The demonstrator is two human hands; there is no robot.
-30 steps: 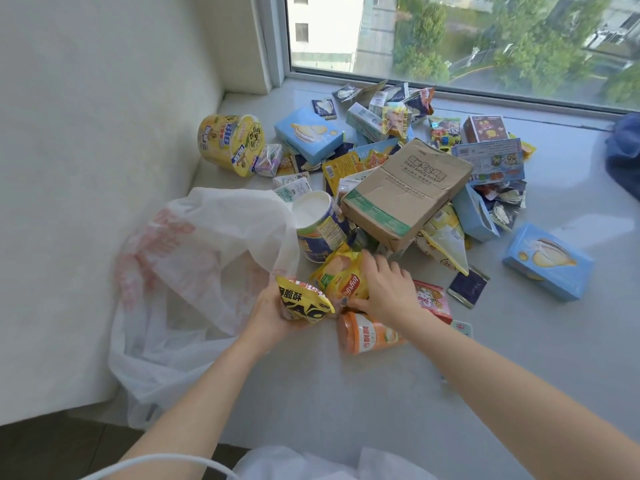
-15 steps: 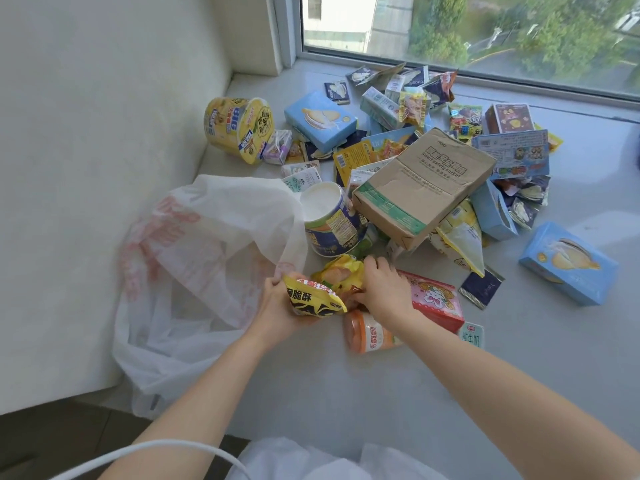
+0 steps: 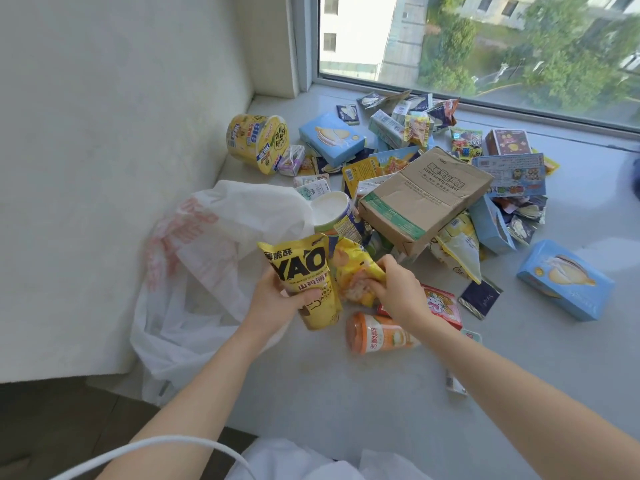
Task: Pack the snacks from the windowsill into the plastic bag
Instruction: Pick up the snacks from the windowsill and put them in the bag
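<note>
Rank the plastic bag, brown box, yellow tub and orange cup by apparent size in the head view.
1. plastic bag
2. brown box
3. yellow tub and orange cup look alike; the cup lies nearer the camera, so no ranking.

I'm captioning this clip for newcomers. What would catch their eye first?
At centre, the left hand grips a yellow YAO packet next to the white plastic bag, while the right hand pinches a yellow chip bag. Behind them, a brown cardboard box tops the snack heap.
</note>
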